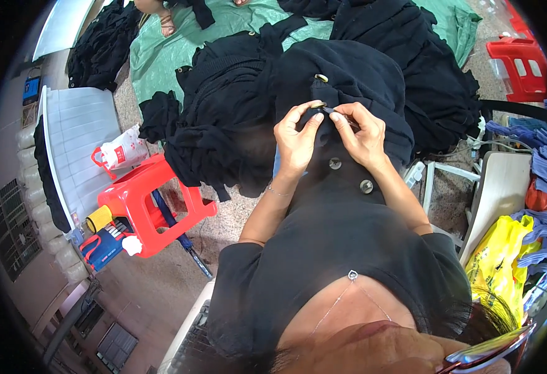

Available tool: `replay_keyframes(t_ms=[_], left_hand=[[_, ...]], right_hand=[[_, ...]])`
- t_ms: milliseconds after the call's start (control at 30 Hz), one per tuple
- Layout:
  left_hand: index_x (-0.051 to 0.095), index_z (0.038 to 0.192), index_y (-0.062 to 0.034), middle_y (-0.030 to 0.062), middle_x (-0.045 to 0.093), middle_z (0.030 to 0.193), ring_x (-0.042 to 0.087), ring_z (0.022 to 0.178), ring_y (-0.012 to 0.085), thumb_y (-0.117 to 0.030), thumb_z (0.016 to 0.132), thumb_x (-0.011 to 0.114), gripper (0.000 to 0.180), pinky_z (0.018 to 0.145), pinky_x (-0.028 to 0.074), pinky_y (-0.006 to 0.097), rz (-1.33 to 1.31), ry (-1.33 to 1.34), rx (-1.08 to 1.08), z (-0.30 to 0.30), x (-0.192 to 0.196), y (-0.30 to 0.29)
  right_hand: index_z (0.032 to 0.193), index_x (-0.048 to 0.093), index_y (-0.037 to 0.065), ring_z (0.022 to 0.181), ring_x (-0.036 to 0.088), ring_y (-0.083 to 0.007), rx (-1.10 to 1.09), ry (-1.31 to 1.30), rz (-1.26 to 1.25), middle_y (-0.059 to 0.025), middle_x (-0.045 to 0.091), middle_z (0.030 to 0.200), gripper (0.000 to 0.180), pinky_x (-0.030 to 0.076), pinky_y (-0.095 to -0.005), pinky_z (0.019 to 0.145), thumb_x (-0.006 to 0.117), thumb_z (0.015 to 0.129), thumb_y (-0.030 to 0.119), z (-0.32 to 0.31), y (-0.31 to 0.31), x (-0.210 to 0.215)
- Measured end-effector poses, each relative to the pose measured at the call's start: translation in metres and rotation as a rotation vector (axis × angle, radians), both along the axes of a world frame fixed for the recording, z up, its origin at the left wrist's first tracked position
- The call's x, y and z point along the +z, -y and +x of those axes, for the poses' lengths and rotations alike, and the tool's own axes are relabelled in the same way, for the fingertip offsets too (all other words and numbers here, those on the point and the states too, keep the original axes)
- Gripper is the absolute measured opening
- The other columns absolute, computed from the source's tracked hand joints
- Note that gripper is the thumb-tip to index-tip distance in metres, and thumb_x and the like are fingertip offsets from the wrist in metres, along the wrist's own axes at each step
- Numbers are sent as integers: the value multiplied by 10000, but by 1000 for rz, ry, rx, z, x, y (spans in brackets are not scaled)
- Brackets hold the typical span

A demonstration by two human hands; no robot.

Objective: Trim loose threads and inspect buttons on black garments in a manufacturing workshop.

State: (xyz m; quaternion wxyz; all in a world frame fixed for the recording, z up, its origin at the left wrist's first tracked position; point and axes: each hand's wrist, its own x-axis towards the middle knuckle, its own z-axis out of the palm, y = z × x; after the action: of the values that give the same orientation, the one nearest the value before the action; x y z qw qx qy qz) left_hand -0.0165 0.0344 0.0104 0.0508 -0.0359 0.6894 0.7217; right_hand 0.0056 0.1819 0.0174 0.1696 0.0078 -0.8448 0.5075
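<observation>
A black knitted garment point(348, 65) lies across my lap, with large round buttons along its front strip. My left hand point(297, 136) pinches the garment's edge at a brownish button point(318, 105). Close beside it, the fingers of my right hand point(364, 132) are closed around a small dark thing point(329, 110) with a greyish tip, touching the cloth by that button; its kind is too small to make out. Another button point(321, 78) shows just beyond my fingers. Two more buttons, one of them pale and mottled point(366, 186), lie nearer to me, between my forearms.
Black garments point(223, 93) are heaped ahead on a green sheet point(155, 59), where another person's foot point(167, 26) shows. To my left stand a red plastic stool point(142, 193) and a white bag point(123, 149). Blue-violet cloths point(546, 156) and a yellow bag point(498, 255) lie at right.
</observation>
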Motion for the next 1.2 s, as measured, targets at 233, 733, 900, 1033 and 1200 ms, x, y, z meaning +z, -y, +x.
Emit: replay_keyframes(t_ms=[233, 733, 900, 1033, 1200], left_hand=[[707, 1059, 19, 73, 696, 955, 654, 897, 121, 36, 838, 703, 222, 839, 502, 246, -133, -100, -8, 2, -2, 0], [704, 1099, 48, 75, 730, 1016, 652, 895, 87, -9, 856, 712, 250, 830, 521, 229, 58, 108, -42, 0, 3, 1], [693, 1100, 72, 75, 720, 1010, 648, 873, 89, 4, 863, 671, 248, 805, 523, 227, 205, 195, -46, 1, 3, 3], [687, 1098, 83, 74, 715, 996, 643, 862, 89, 14, 863, 651, 247, 794, 521, 224, 258, 242, -42, 1, 4, 4], [689, 1090, 82, 69, 715, 990, 640, 857, 87, 12, 865, 645, 240, 789, 519, 222, 269, 239, -43, 1, 1, 4]], right_hand=[[900, 682, 50, 616, 669, -164, 25, -97, 261, -61, 680, 782, 109, 512, -263, 564, 751, 843, 112, -1, -2, 1], [897, 677, 62, 604, 656, -177, -26, -101, 157, -48, 643, 747, 137, 490, -275, 538, 767, 815, 124, -4, -1, -3], [894, 682, 48, 605, 655, -166, -24, -61, 128, -56, 659, 735, 122, 493, -270, 548, 753, 842, 133, -2, -1, -9], [923, 692, 17, 642, 644, -108, -79, 137, -176, -71, 681, 722, 138, 506, -260, 605, 702, 908, 154, -1, -4, -14], [925, 688, 27, 636, 653, -127, -103, 105, -194, -68, 681, 747, 131, 508, -269, 596, 713, 895, 152, -1, -4, -13]])
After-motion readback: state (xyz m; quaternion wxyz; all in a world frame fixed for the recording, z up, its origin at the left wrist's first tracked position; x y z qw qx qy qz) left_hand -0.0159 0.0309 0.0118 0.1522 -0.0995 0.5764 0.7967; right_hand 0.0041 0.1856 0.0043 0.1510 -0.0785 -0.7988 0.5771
